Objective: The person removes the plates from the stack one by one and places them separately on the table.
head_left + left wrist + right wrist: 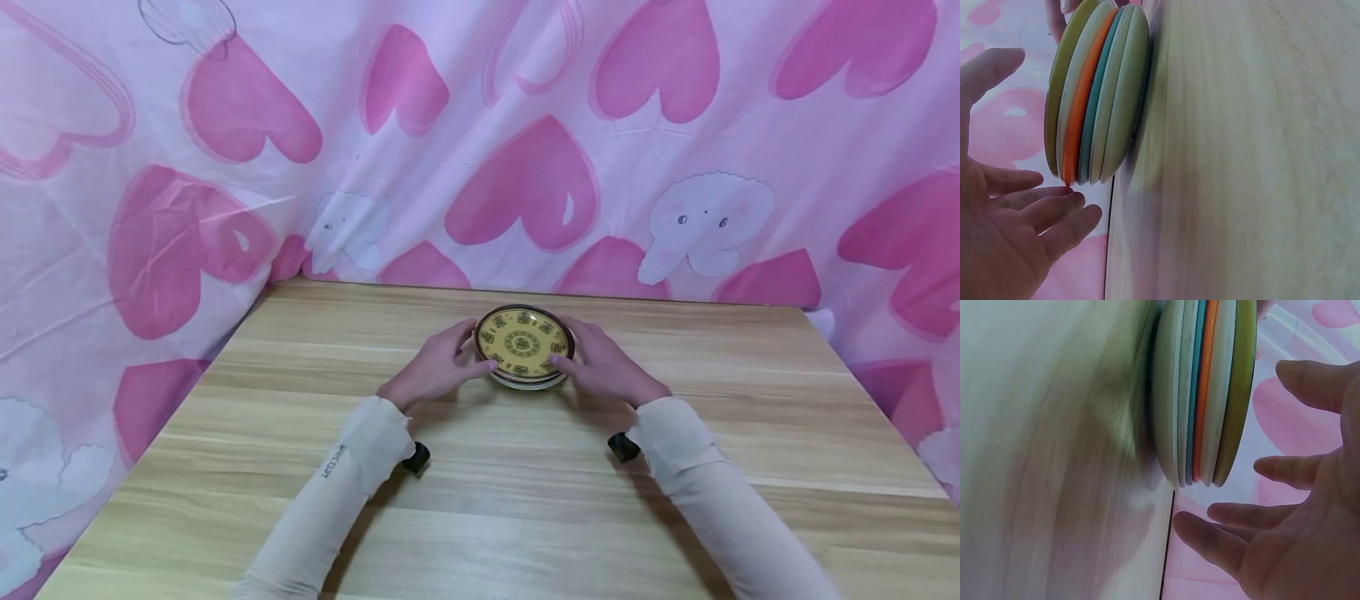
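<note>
Head view: one stack of plates, set on a wooden table, a heart-print cloth behind it; left hand and right hand at opposite sides of the stack, thumbs by its near rim, a placing probably meant for even support. Left wrist view: yellow plate topmost, orange plate and teal plate mid-stack, pale ones below, likely nested for stability; fingers spread, ungripping, contact uncertain. Right wrist view: fingers loosely extended beside the stack, gripping nothing.

Lower dishes, upper faces hidden
</note>
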The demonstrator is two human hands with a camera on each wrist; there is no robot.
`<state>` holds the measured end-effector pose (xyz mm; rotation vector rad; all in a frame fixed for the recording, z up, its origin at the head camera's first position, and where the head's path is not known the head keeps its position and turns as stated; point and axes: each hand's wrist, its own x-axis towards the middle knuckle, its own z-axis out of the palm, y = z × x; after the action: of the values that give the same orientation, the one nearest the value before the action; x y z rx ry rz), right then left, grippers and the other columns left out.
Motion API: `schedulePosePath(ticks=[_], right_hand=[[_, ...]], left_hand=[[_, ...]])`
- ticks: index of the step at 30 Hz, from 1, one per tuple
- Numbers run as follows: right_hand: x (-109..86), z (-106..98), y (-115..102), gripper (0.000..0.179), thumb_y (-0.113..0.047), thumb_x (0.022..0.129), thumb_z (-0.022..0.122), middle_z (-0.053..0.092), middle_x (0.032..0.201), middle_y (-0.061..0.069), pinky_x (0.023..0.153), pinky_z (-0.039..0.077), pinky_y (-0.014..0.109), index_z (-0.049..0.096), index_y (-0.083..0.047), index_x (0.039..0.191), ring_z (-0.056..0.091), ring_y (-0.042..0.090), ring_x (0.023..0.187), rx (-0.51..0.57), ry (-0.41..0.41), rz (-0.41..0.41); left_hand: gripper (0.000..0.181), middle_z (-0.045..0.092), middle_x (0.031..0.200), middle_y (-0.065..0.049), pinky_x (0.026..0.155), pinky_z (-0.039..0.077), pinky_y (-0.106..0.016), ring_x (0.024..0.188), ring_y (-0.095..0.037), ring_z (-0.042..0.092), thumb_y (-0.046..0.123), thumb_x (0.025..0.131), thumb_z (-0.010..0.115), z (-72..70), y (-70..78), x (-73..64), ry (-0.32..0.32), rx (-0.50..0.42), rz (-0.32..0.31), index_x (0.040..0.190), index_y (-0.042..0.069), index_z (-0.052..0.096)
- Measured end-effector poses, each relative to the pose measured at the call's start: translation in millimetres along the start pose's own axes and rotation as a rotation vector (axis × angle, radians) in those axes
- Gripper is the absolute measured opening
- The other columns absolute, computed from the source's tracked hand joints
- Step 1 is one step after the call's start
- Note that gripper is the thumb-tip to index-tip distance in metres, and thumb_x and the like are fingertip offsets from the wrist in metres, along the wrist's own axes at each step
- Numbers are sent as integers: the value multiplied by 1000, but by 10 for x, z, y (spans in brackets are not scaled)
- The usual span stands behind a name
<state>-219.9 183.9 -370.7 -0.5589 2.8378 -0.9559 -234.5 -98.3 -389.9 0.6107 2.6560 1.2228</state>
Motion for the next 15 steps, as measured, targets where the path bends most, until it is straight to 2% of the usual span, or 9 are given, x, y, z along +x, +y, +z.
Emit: schedulePosePath(ticks=[7, 10, 15], right_hand=[[82, 40, 15, 68, -23, 99, 61, 46, 150, 25, 122, 30, 59, 30, -1, 155, 41, 42, 143, 86, 3, 0], [110, 64, 23, 67, -20, 99, 61, 48, 148, 24, 122, 32, 56, 30, 0, 155, 44, 40, 141, 130, -3, 3], [136, 99, 41, 69, -23, 100, 60, 45, 151, 24, 122, 32, 55, 27, -1, 157, 42, 39, 143, 135, -10, 33]], left_hand=[[88, 41, 159, -14, 120, 38, -42, 146, -32, 44, 39, 86, 78, 33, -19, 33, -11, -85, -11, 155, 7, 34], [88, 44, 157, -11, 120, 39, -40, 145, -29, 45, 38, 84, 80, 53, -34, 41, -13, -79, -14, 155, 10, 36], [88, 49, 154, -7, 119, 41, -40, 142, -28, 49, 38, 81, 84, 67, -54, 46, -2, -61, 5, 153, 15, 40]])
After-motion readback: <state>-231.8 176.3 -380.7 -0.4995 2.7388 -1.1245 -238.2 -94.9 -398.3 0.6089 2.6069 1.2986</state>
